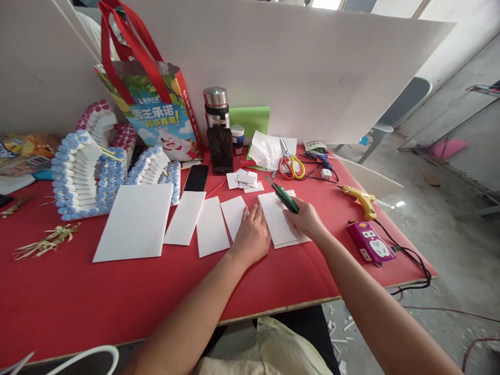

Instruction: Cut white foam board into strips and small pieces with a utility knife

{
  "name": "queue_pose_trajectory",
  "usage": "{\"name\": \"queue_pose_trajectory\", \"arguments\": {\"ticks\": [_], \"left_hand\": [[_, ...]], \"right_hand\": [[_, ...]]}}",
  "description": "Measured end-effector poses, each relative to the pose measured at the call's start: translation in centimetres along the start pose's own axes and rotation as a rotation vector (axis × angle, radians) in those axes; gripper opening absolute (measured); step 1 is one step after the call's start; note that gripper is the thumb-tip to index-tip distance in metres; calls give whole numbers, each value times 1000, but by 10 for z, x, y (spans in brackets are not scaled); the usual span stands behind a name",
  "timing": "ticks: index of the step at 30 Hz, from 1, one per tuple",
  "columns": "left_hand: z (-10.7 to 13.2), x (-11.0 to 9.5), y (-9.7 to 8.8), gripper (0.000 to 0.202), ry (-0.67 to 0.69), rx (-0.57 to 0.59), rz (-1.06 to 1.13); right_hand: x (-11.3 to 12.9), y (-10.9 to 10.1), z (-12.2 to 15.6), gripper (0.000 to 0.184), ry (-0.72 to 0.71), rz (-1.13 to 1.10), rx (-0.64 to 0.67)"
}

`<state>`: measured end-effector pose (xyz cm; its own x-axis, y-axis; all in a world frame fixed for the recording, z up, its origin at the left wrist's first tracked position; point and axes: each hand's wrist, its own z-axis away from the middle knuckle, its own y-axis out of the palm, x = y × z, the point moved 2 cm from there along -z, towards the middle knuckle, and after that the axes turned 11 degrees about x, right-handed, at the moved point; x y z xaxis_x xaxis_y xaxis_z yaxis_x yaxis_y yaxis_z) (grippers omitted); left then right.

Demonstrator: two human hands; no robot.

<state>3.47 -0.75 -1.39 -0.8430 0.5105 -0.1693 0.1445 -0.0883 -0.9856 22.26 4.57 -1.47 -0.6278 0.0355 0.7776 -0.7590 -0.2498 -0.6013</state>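
Note:
My right hand is closed round a green utility knife, its blade end pointing up and left over a stack of white foam board pieces on the red table. My left hand lies flat, fingers stretched out, on the table at the left edge of that stack, next to a smaller white piece. More white foam rectangles lie in a row to the left, ending with a large sheet.
A model of white strips and blue caps stands at the left. A colourful bag, a flask, a phone, scissors, a yellow glue gun and a purple power strip lie around. White boards stand behind.

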Motion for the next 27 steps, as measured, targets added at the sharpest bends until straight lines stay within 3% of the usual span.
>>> {"name": "queue_pose_trajectory", "arguments": {"ticks": [9, 19, 27], "left_hand": [[1, 25, -3, 37, -38, -96, 186], [4, 17, -7, 64, -4, -51, 196], [5, 11, -9, 67, -1, -43, 187]], "right_hand": [[0, 1, 1, 41, 16, 4, -5], [-1, 0, 1, 39, 2, -7, 3], [-1, 0, 0, 40, 12, 29, -12]]}}
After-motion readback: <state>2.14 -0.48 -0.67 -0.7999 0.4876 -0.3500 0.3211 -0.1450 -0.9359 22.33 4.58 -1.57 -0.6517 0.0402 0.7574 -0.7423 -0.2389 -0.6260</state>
